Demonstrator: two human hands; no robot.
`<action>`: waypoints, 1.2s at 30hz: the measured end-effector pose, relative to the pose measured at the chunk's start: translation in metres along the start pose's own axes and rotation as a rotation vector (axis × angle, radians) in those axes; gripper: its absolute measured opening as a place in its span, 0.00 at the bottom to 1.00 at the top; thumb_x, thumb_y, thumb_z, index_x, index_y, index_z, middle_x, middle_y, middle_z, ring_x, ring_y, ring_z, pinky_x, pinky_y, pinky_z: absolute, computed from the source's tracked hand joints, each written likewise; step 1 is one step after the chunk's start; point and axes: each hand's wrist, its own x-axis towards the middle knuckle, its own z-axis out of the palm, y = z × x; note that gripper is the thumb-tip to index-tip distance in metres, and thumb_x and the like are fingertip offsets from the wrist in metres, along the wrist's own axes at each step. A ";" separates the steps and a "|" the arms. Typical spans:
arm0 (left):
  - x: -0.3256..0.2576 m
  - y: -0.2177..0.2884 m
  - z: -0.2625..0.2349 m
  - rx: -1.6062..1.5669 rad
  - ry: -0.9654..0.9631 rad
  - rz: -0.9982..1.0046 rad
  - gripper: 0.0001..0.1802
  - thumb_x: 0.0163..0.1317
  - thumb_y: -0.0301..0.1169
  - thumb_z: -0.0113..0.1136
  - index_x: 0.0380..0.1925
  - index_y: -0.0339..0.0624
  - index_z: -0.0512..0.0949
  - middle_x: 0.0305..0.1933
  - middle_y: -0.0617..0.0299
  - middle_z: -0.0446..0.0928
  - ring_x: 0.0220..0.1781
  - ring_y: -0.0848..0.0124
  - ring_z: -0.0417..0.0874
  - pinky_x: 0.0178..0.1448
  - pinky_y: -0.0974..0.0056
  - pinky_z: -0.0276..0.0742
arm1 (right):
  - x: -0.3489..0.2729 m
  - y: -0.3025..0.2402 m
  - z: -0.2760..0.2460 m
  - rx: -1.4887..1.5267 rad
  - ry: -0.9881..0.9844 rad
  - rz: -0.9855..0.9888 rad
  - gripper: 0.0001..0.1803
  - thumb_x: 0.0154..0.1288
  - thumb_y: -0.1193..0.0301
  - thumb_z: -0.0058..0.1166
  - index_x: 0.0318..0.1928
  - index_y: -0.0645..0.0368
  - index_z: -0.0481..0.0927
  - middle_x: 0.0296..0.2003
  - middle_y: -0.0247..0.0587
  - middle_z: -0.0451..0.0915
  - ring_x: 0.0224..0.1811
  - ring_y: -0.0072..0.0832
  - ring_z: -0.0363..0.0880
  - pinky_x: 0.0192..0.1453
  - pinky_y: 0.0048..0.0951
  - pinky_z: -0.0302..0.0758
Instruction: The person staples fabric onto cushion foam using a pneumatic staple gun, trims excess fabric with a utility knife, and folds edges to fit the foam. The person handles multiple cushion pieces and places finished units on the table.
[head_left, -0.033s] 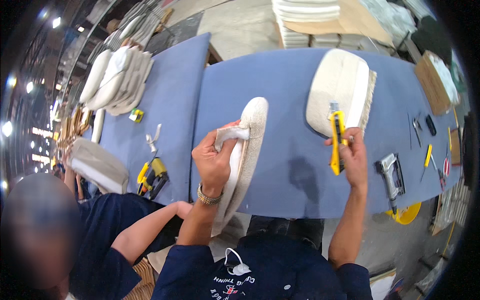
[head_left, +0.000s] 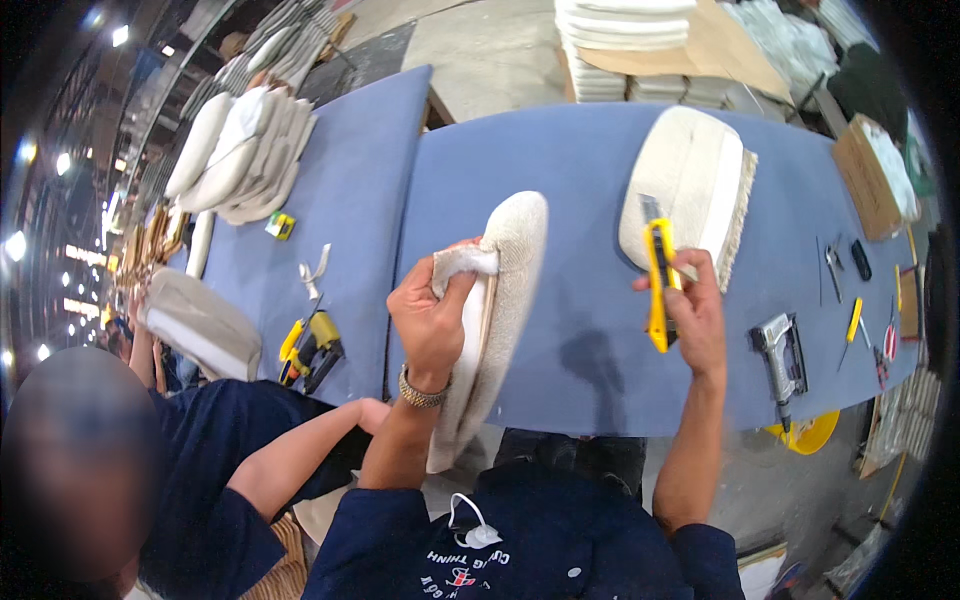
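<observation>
My left hand [head_left: 432, 318] grips the loose fabric edge of a cream upholstered seat pad [head_left: 515, 250], which stands on its edge on the blue table [head_left: 590, 150] and hangs over the near edge. My right hand [head_left: 695, 315] holds a yellow utility knife [head_left: 657, 280] with its blade out and pointing away from me. The knife is to the right of the pad and not touching it. A second cream pad with a fringed fabric edge [head_left: 690, 180] lies flat just beyond the knife.
A grey staple gun [head_left: 780, 350] and small hand tools [head_left: 845, 265] lie at the table's right. A yellow-black power tool [head_left: 310, 345] sits on the left table. A co-worker's arm [head_left: 300, 460] reaches in at lower left. Cream pads [head_left: 245, 150] are stacked far left.
</observation>
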 end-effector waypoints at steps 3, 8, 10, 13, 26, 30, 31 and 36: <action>0.011 0.011 -0.008 -0.005 0.165 -0.013 0.14 0.65 0.15 0.62 0.51 0.31 0.85 0.49 0.55 0.87 0.47 0.74 0.86 0.53 0.70 0.80 | 0.034 -0.048 0.075 0.030 -0.203 -0.060 0.35 0.75 0.77 0.45 0.78 0.46 0.54 0.44 0.51 0.85 0.26 0.24 0.82 0.30 0.25 0.83; 0.020 -0.076 0.027 0.079 0.259 -0.046 0.18 0.66 0.19 0.60 0.56 0.36 0.83 0.52 0.54 0.87 0.50 0.70 0.87 0.57 0.66 0.80 | 0.078 -0.040 0.139 0.151 -0.220 -0.126 0.25 0.80 0.74 0.48 0.73 0.53 0.65 0.48 0.44 0.84 0.30 0.24 0.83 0.36 0.27 0.84; 0.023 -0.113 0.050 0.034 0.273 -0.089 0.21 0.66 0.19 0.59 0.59 0.40 0.83 0.53 0.54 0.87 0.50 0.68 0.88 0.58 0.64 0.80 | 0.085 -0.008 0.132 0.198 -0.227 -0.013 0.23 0.80 0.72 0.46 0.72 0.54 0.67 0.53 0.48 0.84 0.34 0.28 0.86 0.38 0.28 0.85; 0.027 -0.089 0.079 -0.008 0.254 -0.164 0.24 0.64 0.20 0.58 0.61 0.46 0.83 0.55 0.52 0.87 0.51 0.64 0.88 0.57 0.62 0.80 | 0.079 0.009 0.095 0.481 -0.218 0.079 0.27 0.79 0.65 0.41 0.73 0.61 0.64 0.59 0.58 0.80 0.43 0.40 0.89 0.48 0.36 0.86; 0.055 -0.128 0.136 0.308 0.212 -0.049 0.12 0.64 0.28 0.63 0.46 0.49 0.87 0.48 0.56 0.84 0.45 0.54 0.86 0.48 0.54 0.81 | 0.107 0.032 0.014 0.134 0.133 -0.189 0.21 0.73 0.59 0.63 0.56 0.60 0.76 0.34 0.32 0.78 0.31 0.18 0.74 0.40 0.23 0.75; 0.079 -0.113 0.152 0.438 0.165 -0.116 0.10 0.62 0.35 0.69 0.41 0.44 0.85 0.46 0.54 0.85 0.47 0.52 0.86 0.49 0.55 0.81 | 0.125 0.010 0.031 0.244 0.134 -0.180 0.25 0.78 0.57 0.54 0.65 0.59 0.68 0.41 0.43 0.82 0.38 0.26 0.81 0.45 0.30 0.80; 0.083 -0.116 0.156 0.434 0.153 -0.159 0.12 0.61 0.36 0.71 0.40 0.42 0.85 0.45 0.53 0.86 0.47 0.51 0.87 0.50 0.56 0.81 | 0.128 0.007 0.032 0.291 0.120 -0.177 0.27 0.79 0.57 0.50 0.69 0.59 0.66 0.43 0.46 0.84 0.41 0.29 0.83 0.47 0.32 0.81; 0.085 -0.134 0.185 0.221 0.206 -0.187 0.10 0.64 0.34 0.70 0.37 0.37 0.84 0.45 0.52 0.88 0.46 0.60 0.88 0.54 0.59 0.80 | 0.132 0.017 0.017 0.101 0.091 -0.121 0.28 0.75 0.66 0.50 0.70 0.69 0.67 0.53 0.53 0.82 0.51 0.36 0.86 0.61 0.40 0.83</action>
